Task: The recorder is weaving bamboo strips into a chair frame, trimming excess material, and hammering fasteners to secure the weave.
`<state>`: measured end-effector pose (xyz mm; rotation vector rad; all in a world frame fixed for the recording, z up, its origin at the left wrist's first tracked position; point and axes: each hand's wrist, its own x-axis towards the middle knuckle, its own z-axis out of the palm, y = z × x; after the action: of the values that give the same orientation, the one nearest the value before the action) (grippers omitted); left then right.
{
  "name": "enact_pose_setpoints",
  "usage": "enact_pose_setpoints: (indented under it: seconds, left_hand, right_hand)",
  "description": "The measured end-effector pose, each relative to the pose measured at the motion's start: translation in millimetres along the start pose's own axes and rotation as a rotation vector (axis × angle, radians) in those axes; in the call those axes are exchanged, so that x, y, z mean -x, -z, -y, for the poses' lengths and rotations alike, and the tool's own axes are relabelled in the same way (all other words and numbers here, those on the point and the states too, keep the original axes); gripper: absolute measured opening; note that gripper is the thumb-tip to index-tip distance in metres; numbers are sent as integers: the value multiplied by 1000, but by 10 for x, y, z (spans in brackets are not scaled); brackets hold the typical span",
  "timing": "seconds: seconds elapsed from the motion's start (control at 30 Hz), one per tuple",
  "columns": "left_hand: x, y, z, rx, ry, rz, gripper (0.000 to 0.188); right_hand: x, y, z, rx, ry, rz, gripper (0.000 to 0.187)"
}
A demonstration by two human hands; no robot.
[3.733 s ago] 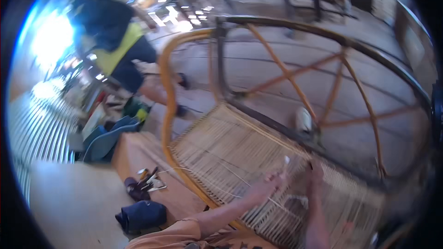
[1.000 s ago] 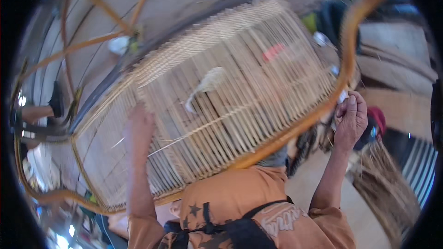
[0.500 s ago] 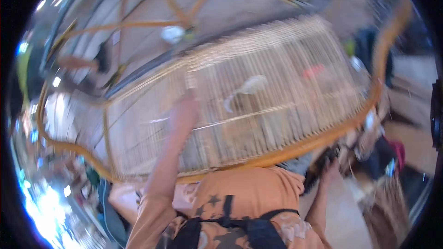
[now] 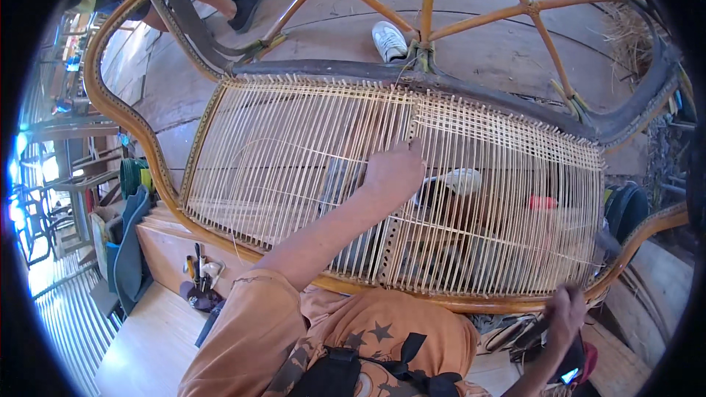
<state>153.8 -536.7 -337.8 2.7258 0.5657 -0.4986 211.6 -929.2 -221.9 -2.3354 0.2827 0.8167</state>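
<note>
A rattan furniture frame with a half-woven cane panel [image 4: 272, 154] lies across my lap. Pale strands run closely side by side from far to near, with a few crossing strands along the far right edge and single ones lower down. My left hand [image 4: 397, 170] is closed over the dark, hole-drilled middle bar [image 4: 387, 239], its fingertips pinched at the strands; what they grip is too small to make out. At the panel's near right corner, my right hand [image 4: 566, 315] is closed beside the curved front rail [image 4: 471, 304]. Anything inside its fingers is hidden.
Bent rattan struts [image 4: 529, 9] rise beyond the panel. White shoes [image 4: 390, 40] show past and beneath it. Another person's leg and dark shoe [image 4: 246, 9] are at the far left. Tools [image 4: 198, 268] hang beside a wooden box at left. Loose fibres [image 4: 625, 37] lie far right.
The picture was blurred and is now steady, with the frame turned and lower in view. My left hand stays by the middle bar. My right hand has come up to the front rail's right part.
</note>
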Motion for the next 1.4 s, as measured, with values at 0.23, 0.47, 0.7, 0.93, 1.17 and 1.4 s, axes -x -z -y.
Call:
enact_pose_setpoints:
  seconds: [0.23, 0.47, 0.7, 0.93, 1.17, 1.4]
  left_hand:
    - [-35, -95, 18, 53, 54, -107, 30]
    - [-50, -61, 23, 39, 38, -58, 33]
    - [-41, -12, 17, 30, 30, 10, 33]
    - [-50, -39, 40, 19, 25, -41, 35]
    - [-23, -25, 45, -9, -12, -68, 20]
    - [-367, -19, 195, -83, -41, -99, 16]
  right_hand:
    - [-796, -1373, 1349, 182, 401, 538, 21]
    - [-1009, -1894, 1641, 356, 558, 421, 22]
    - [-997, -2143, 1781, 457, 620, 446, 23]
    - [-907, -2098, 1791, 420, 560, 388, 27]
    - [-863, -2142, 1817, 445, 458, 378, 28]
    - [-529, -1327, 1559, 172, 530, 91, 25]
